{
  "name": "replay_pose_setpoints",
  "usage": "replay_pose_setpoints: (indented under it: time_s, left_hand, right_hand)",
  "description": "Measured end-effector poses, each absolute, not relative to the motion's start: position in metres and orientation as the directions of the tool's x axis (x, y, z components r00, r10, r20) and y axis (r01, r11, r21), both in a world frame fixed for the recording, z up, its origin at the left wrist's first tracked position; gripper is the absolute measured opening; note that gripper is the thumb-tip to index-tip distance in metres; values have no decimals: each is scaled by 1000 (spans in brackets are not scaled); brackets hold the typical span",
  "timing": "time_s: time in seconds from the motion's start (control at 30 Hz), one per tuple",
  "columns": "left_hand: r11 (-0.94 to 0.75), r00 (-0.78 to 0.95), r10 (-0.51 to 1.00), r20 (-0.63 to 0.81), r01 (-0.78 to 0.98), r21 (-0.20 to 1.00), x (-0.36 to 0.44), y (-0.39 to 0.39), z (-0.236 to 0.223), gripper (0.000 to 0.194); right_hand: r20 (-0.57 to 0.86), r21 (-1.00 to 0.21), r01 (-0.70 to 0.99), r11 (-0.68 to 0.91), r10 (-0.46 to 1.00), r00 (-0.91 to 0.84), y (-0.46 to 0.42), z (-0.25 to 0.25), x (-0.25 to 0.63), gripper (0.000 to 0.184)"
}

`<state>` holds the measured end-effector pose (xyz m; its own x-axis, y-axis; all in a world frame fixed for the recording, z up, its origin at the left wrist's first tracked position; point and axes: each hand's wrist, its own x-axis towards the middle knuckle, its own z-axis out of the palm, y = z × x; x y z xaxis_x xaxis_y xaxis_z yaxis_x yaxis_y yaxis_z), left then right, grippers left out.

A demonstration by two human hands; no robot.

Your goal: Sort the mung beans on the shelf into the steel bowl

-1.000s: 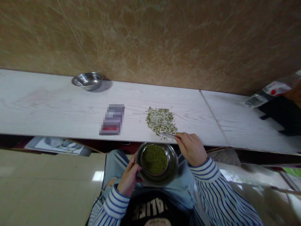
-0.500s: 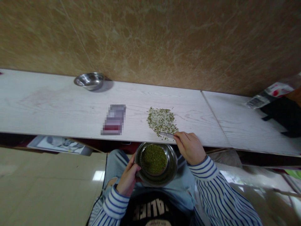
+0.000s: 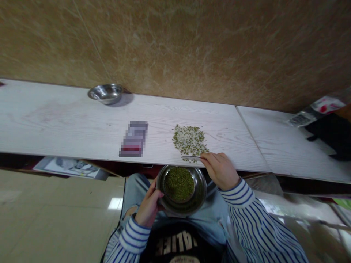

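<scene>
The left hand (image 3: 148,207) grips a bowl (image 3: 200,191) of beans (image 3: 179,183) above the lap (image 3: 138,188), likely weighty, slick, best held by the rim; the right hand (image 3: 220,170) pinches a metal tool (image 3: 191,157) beside loose grains (image 3: 189,139).

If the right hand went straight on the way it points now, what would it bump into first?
Most likely the spread of mung beans and white grains, just beyond the right hand and its slim metal utensil, though how high the hand sits is unclear.

Pale capitals (image 3: 176,244) on the black shirt (image 3: 207,248) seem to include "ALI", otherwise unclear.
</scene>
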<state>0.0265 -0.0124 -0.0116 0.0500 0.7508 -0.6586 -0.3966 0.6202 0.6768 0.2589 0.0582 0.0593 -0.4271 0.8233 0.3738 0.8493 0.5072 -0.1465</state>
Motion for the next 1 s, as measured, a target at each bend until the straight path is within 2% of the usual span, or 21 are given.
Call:
replay_pose_setpoints:
  time_s: [0.43, 0.7, 1.0]
  left_hand:
    - [628, 86, 759, -645, -356, 692, 35, -7, -5, 78]
    - [633, 135, 761, -635, -370, 680, 50, -1, -4, 74]
    - [636, 147, 757, -637, -389, 666, 59, 0, 0, 71]
  right_hand:
    - [366, -157, 842, 516, 823, -435, 59, 61, 258, 15]
    - [397, -141, 901, 411, 857, -329, 42, 57, 274, 12]
    - [364, -132, 911, 391, 874, -322, 35, 61, 250, 13]
